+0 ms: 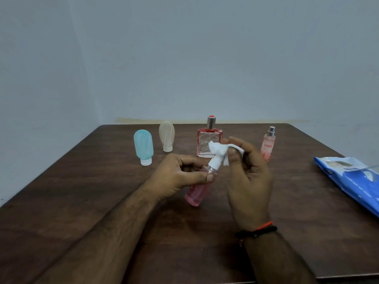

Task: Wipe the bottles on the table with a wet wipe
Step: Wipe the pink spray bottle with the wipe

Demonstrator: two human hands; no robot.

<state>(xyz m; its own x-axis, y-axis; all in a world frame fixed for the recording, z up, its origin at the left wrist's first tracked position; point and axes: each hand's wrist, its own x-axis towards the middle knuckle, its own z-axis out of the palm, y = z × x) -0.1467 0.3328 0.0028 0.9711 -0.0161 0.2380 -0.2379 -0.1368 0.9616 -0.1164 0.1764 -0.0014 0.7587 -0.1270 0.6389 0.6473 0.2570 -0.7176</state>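
My left hand (180, 177) grips a pink spray bottle (196, 191) by its neck, tilted above the dark wooden table (82, 191), its white nozzle pointing up and right. My right hand (248, 177) pinches a white wet wipe (219, 149) that is wrapped over the nozzle's tip. Behind the hands stand a blue tube bottle (143, 147), a beige tube bottle (166, 135), a square pink perfume bottle (206, 141) and a slim pink spray bottle (268, 143), all upright.
A blue wet-wipe pack (352, 179) lies at the table's right edge, its flap lifted. A pale wall rises behind the table's far edge. My right wrist carries black and orange bands (258, 230).
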